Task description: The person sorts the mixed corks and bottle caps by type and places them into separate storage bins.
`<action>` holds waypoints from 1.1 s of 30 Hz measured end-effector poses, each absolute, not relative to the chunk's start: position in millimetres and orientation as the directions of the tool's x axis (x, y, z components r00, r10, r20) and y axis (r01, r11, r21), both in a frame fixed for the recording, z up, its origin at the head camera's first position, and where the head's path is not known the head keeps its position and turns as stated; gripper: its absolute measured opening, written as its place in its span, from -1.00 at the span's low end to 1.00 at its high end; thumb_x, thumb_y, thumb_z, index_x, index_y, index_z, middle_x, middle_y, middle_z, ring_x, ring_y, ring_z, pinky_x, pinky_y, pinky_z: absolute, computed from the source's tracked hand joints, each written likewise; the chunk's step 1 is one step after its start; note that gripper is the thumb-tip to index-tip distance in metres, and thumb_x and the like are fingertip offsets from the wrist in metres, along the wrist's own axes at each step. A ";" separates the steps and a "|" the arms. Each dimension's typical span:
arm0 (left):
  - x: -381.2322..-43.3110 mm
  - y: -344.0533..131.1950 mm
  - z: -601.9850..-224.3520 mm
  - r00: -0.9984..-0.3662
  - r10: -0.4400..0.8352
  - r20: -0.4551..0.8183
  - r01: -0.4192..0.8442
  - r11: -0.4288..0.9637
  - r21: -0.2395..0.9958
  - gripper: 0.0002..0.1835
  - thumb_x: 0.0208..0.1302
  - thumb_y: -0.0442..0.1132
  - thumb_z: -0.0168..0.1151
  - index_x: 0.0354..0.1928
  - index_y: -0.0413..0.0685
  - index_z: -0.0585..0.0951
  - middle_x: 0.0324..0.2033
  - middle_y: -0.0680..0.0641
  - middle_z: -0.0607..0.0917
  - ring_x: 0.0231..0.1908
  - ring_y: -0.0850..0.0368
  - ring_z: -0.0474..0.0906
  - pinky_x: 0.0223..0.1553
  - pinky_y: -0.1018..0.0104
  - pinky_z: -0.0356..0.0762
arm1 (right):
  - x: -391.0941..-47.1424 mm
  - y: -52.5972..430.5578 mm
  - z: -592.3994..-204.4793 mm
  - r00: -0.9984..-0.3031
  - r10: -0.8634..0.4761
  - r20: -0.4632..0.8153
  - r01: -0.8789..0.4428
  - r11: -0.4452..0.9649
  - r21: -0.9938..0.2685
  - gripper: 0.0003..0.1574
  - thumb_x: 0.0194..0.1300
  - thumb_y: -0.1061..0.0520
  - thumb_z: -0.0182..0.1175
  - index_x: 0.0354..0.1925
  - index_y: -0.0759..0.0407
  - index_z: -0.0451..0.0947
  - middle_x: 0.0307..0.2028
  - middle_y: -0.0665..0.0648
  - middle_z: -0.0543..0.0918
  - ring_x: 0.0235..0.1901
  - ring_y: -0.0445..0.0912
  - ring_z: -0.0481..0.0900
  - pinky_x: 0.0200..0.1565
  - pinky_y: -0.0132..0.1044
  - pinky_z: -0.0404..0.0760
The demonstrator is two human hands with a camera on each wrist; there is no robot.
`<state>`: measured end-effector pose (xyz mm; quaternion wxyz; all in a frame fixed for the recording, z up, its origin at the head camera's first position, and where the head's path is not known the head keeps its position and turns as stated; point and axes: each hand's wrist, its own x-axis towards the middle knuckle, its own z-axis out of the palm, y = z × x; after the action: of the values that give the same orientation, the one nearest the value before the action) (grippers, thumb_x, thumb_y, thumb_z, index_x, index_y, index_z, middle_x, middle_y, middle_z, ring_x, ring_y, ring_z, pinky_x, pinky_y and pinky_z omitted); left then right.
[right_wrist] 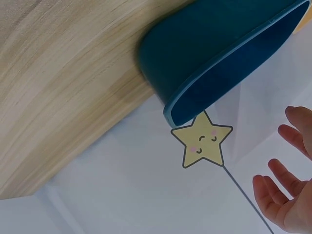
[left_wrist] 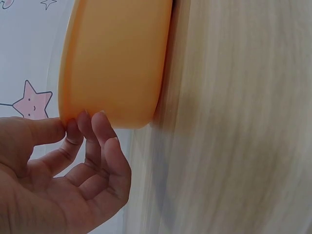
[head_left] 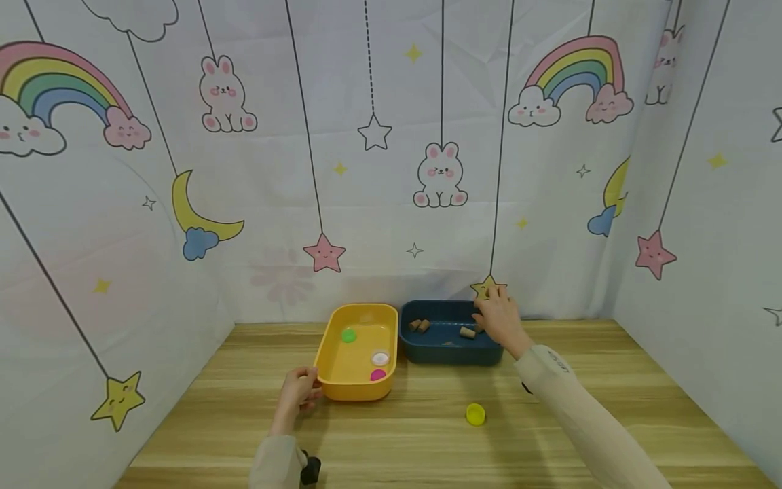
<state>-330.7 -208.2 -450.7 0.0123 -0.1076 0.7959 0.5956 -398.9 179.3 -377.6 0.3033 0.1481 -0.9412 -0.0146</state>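
My left hand [head_left: 298, 388] pinches the near left corner of a yellow plastic tray [head_left: 354, 392] between thumb and forefinger, the other fingers curling loosely below the rim. Inside that tray lie a green cap [head_left: 348, 335], a white cap [head_left: 380, 358] and a pink cap [head_left: 377, 375]. Over the right end of a dark blue tray [head_left: 449, 354] hovers my right hand [head_left: 502, 319]. Its fingers [right_wrist: 284, 179] are spread and loosely bent, with nothing between them. Several corks [head_left: 467, 333] rest in the blue tray, one partly hidden by this hand.
A yellow cap [head_left: 475, 414] sits on the wooden table [head_left: 403, 441], in front of the blue tray. Both trays stand side by side near the table's back edge. White printed cloth [head_left: 379, 204] hangs behind and on both sides.
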 end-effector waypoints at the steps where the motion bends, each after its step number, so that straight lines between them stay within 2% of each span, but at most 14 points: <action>1: -330.6 -208.0 -450.7 -0.977 -0.157 -0.147 -0.185 0.265 0.946 -0.69 0.36 -0.21 -0.18 -0.14 -0.38 0.40 -0.41 -0.12 0.59 -0.59 0.25 0.54 -0.62 0.40 0.40 | -398.6 179.3 -377.6 -0.772 -0.288 0.566 -0.273 0.955 0.115 -0.75 0.03 0.04 0.29 -0.30 0.11 0.60 -0.27 0.27 0.45 -0.24 0.13 0.34 -0.46 -0.10 0.46; 14: -328.9 -208.4 -449.0 -0.977 -0.156 -0.146 -0.184 0.269 0.945 -0.69 0.37 -0.21 -0.19 -0.20 -0.38 0.40 -0.45 -0.09 0.57 -0.58 0.22 0.55 -0.59 0.37 0.41 | -393.9 176.5 -376.5 -0.780 -0.288 0.555 -0.282 0.954 0.100 -0.78 0.05 0.03 0.28 -0.30 0.09 0.63 -0.33 0.22 0.45 -0.31 0.10 0.33 -0.55 -0.19 0.38; 20: -328.1 -208.5 -448.1 -0.978 -0.152 -0.142 -0.179 0.269 0.946 -0.69 0.37 -0.20 -0.18 -0.19 -0.38 0.40 -0.44 -0.11 0.58 -0.58 0.22 0.55 -0.59 0.36 0.41 | -392.5 174.4 -379.5 -0.748 -0.317 0.583 -0.316 0.943 0.108 -0.83 0.06 0.01 0.26 -0.35 0.03 0.61 -0.24 0.24 0.48 -0.25 0.10 0.34 -0.51 -0.15 0.43; 28: -327.3 -208.3 -447.2 -0.979 -0.151 -0.135 -0.173 0.273 0.946 -0.69 0.37 -0.20 -0.18 -0.20 -0.38 0.40 -0.44 -0.11 0.58 -0.57 0.21 0.56 -0.58 0.36 0.42 | -389.1 172.6 -386.2 -0.699 -0.369 0.612 -0.397 0.913 0.096 -0.89 0.05 0.02 0.27 -0.40 0.01 0.61 -0.25 0.22 0.47 -0.28 0.05 0.32 -0.56 -0.23 0.35; 33: -327.7 -208.5 -447.6 -0.978 -0.154 -0.139 -0.178 0.275 0.945 -0.70 0.37 -0.20 -0.18 -0.21 -0.37 0.40 -0.43 -0.12 0.58 -0.57 0.22 0.56 -0.58 0.36 0.43 | -386.7 172.9 -391.4 -0.687 -0.390 0.613 -0.441 0.894 0.075 -0.90 0.06 0.04 0.27 -0.42 0.03 0.63 -0.24 0.23 0.48 -0.25 0.08 0.36 -0.55 -0.21 0.38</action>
<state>-327.7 -208.5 -447.6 0.0101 -0.1040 0.7983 0.5931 -386.7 172.9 -391.4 0.3242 0.2264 -0.9177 0.0393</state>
